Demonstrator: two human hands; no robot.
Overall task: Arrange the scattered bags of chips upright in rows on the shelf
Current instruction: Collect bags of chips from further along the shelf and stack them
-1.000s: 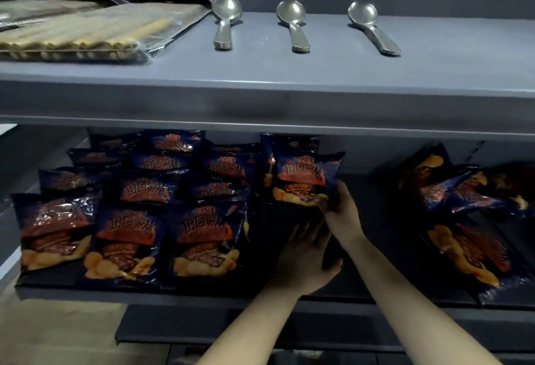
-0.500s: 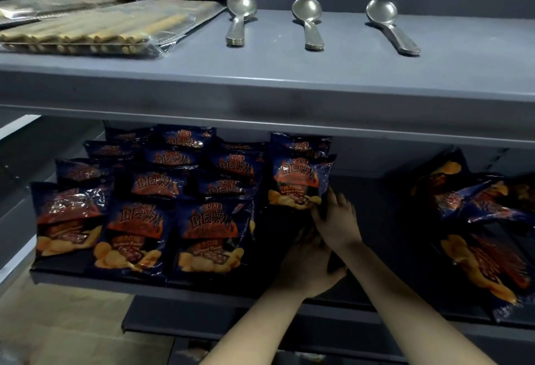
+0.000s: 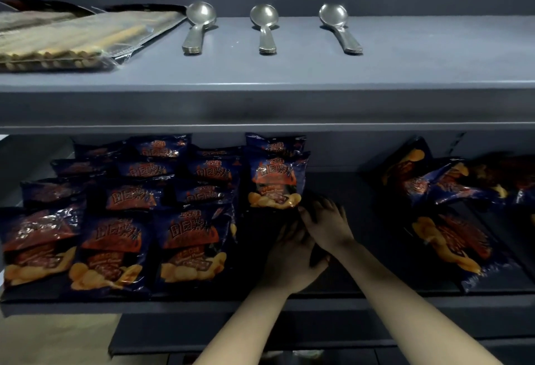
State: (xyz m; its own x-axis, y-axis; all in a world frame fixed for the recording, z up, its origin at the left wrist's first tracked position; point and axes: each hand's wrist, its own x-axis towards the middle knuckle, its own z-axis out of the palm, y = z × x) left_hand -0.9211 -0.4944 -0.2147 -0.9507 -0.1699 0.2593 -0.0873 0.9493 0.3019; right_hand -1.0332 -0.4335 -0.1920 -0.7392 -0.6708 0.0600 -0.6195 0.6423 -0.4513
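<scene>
Dark blue chip bags (image 3: 194,243) stand upright in rows on the left half of the lower shelf (image 3: 376,304). A fourth column holds an upright bag (image 3: 275,182) with another bag behind it. My right hand (image 3: 327,222) has its fingers spread, the tips touching that bag's lower right corner. Just below and partly under the right hand, my left hand (image 3: 289,257) rests on the dark shelf floor in front of the bag, fingers pointing inward. Scattered bags (image 3: 428,179) are heaped at the right rear, and one bag (image 3: 451,243) lies flat in front of them.
The upper shelf (image 3: 289,104) overhangs the bags. On it lie three metal spoons (image 3: 265,28) and clear packs of long sticks (image 3: 72,43) at the left. A bare strip of shelf floor runs between my hands and the scattered bags.
The bag in the fourth column now stands upright on the shelf. My right hand has drawn back from its lower edge to the corner. The left hand stays below it.
</scene>
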